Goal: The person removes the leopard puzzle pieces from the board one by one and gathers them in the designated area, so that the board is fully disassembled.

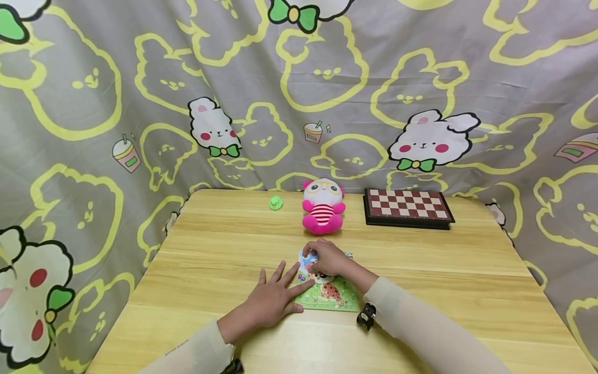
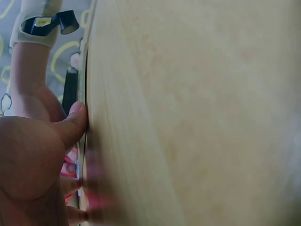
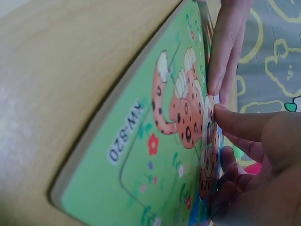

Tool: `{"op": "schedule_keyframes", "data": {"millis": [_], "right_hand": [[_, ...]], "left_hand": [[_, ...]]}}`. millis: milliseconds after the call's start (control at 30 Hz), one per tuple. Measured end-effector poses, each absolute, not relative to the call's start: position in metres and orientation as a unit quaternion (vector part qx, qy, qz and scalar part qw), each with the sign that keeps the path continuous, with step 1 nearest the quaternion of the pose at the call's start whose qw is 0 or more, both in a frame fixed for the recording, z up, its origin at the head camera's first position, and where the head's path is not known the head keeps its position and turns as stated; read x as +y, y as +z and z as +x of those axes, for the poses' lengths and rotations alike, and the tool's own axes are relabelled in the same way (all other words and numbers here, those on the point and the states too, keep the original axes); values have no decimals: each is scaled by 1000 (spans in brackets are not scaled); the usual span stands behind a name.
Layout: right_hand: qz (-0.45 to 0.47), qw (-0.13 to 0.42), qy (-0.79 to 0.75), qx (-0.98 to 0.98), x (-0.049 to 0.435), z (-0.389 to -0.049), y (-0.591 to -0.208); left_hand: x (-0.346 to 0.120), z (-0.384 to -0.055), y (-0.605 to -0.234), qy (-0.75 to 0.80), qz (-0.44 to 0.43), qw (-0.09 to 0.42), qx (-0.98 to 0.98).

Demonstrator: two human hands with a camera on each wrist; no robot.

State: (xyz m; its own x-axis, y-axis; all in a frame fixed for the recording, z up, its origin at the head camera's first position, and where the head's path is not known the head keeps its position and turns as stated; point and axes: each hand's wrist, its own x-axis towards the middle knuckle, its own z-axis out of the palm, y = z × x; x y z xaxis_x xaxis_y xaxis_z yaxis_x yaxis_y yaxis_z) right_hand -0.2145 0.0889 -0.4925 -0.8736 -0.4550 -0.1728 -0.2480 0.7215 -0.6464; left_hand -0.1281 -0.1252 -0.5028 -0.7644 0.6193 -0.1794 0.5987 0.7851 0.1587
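Observation:
A flat jigsaw puzzle board point(image 1: 317, 299) with a spotted leopard on green grass lies on the table in the head view. My left hand point(image 1: 271, 301) rests with fingers spread along the board's left side, one fingertip reaching onto the picture. Over the board's upper part is my right hand point(image 1: 327, 258), its fingers bent down to the surface. In the right wrist view, the right thumb point(image 3: 237, 123) touches the leopard picture and the other fingers curl against the board. Whether a puzzle piece is between them is hidden. The left wrist view shows the left thumb point(image 2: 73, 125) at the tabletop.
Behind the board sits a pink panda plush point(image 1: 322, 208). A small green duck toy point(image 1: 275, 202) stands to its left, and a folded chessboard point(image 1: 408, 208) lies to its right. A patterned curtain point(image 1: 261, 156) hangs beyond the wooden table point(image 1: 210, 254).

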Motion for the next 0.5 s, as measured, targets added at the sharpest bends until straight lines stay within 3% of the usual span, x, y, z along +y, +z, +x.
{"op": "schedule_keyframes", "data": {"millis": [500], "right_hand": [[-186, 175, -332, 908, 89, -218, -494]], "left_hand": [[-126, -128, -505, 56, 323, 119, 937]]}}
